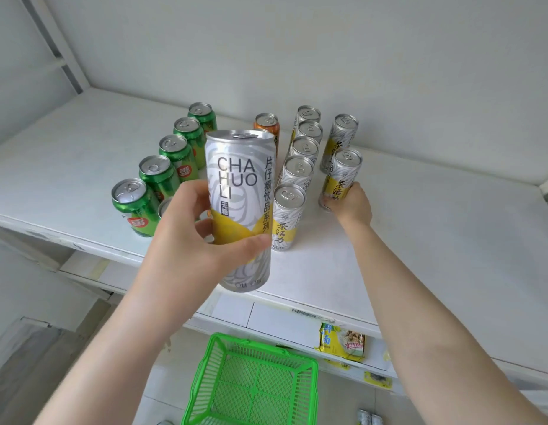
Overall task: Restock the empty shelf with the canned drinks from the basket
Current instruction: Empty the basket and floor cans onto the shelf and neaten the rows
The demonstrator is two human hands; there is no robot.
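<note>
Canned drinks stood in rows on the white shelf [420, 240], which ran wide across the wall in front of the person. Below it, on the floor, sat the green basket [205, 378]. Nearest the eye was a tall silver-and-yellow can [239, 194], held upright in the air before the shelf edge, the left hand [187, 228] curled round its lower half with the thumb across the front. Five green cans [159, 176] lined up on the left, five silver cans [297, 173] in the middle, and an orange can [267, 125] between them at the back. The right hand [352, 207] gripped the base of the rightmost can [343, 176], standing on the shelf. A yellow noodle packet [341, 342] lay underneath.
</note>
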